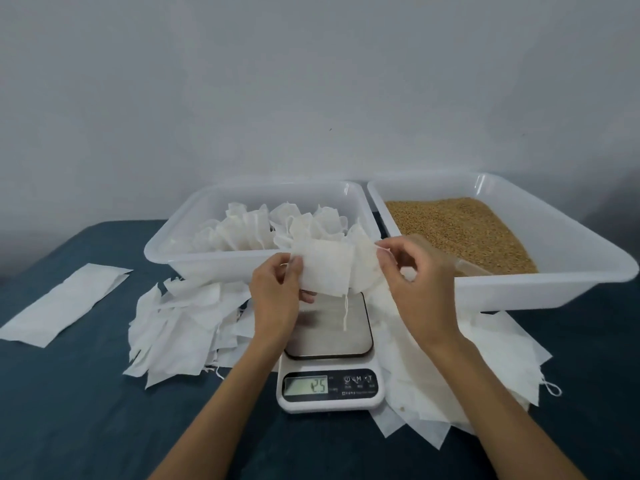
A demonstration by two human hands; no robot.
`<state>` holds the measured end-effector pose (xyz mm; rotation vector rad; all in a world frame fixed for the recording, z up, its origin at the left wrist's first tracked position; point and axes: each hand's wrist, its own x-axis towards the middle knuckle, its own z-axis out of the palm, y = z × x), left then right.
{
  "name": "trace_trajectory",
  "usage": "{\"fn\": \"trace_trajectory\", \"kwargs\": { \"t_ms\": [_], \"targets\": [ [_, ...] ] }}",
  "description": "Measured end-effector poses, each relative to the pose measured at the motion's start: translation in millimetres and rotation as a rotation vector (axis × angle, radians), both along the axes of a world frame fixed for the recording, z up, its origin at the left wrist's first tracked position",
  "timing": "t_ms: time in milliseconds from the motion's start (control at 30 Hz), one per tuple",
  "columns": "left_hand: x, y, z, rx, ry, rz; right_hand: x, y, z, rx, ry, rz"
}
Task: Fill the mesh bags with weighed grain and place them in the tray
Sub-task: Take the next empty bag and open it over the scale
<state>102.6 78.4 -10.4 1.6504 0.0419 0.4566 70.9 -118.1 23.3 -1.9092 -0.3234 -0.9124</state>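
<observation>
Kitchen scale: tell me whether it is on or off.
On. The kitchen scale has a lit display showing digits, though they are too blurred to read surely.

Both forearms enter from the near edge of the table, bare, converging toward the middle. Left hand [277, 292]: raised, back of hand toward the camera, thumb on the near face and fingers curled behind, pinching the left edge of a white mesh bag [327, 268]. Right hand [417, 271]: raised at about the same height, just right of the left hand, wrist bent inward, fingers curled, thumb and forefinger pinching the bag's drawstring [381, 249] at its upper right corner. The hands are apart, not touching each other, with the bag spanning between them.
</observation>
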Motion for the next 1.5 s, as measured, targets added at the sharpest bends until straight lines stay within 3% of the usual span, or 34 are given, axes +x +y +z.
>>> {"fn": "trace_trajectory", "kwargs": {
  "t_ms": [67,100,233,433,533,633,733,800,867,967,1233,1367,1500],
  "targets": [
    [2,3,-1,-0.023,-0.008,0.044,0,-3,-1,-0.247,-0.161,-0.135],
    [3,3,-1,-0.046,-0.003,0.053,1,-3,-2,-0.356,-0.140,-0.149],
    [2,1,2,-0.133,0.004,0.008,-2,11,-18,-0.778,0.286,-0.138],
    [-3,1,14,-0.435,0.087,-0.213,-2,6,-24,-0.792,0.581,-0.192],
    [-5,-1,18,-0.587,0.149,-0.349,-2,5,-24,-0.846,0.625,-0.193],
    [-6,0,21,-0.658,0.181,-0.421,0,5,-24,-0.720,0.454,-0.192],
    [-5,0,20,-0.671,0.202,-0.428,0,11,-13,-0.260,0.206,-0.082],
    [-4,-2,18,-0.640,0.188,-0.416,-4,16,-6,0.155,0.313,0.199],
    [-4,-3,15,-0.585,0.151,-0.403,-5,14,-1,0.376,0.501,0.395],
    [-5,-5,12,-0.430,0.109,-0.369,-3,9,0,0.405,0.551,0.417],
    [-7,-1,9,-0.079,-0.124,-0.046,3,0,-4,0.434,0.349,0.257],
    [-15,-8,16,-0.131,-0.128,-0.302,1,6,-6,0.365,0.362,0.221],
    [-21,-17,14,-0.085,-0.107,-0.473,-2,13,-7,0.369,0.431,0.441]
  ]
}}
